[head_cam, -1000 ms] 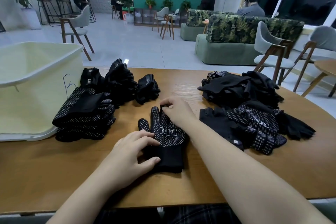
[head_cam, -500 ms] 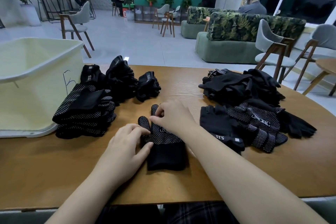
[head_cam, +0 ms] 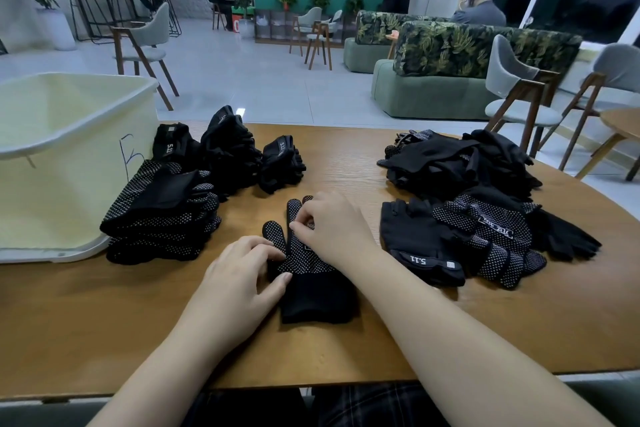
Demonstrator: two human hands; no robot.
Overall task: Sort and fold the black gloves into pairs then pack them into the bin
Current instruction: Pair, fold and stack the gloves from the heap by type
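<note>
- over the last second the right hand [head_cam: 332, 229] had slid back from the fingertips of the dotted glove [head_cam: 304, 260] toward its palm, and the printed label that showed a second ago was now almost wholly under that hand.
- the right fingers were curled and pinched the glove's fingers near the middle; the left hand [head_cam: 239, 281] lay with its fingertips pressed on the glove's edge by the thumb, fingers bent but not closed around anything.
- the glove lay flat on the wooden table [head_cam: 104, 322], cuff toward the person, between the folded stacks [head_cam: 162, 211] by the cream bin [head_cam: 69, 149] and the loose unsorted pile [head_cam: 478, 204] on the right.
- judging by this, the fold of the fingers over the palm was just starting; nothing from this pair had reached the bin.
- whether one glove or a matched pair lay there could not be told, since the hands covered most of it.
- the bin's inside was out of sight from this angle and its left side was cut off.
- the stacks were too dark to count.
</note>
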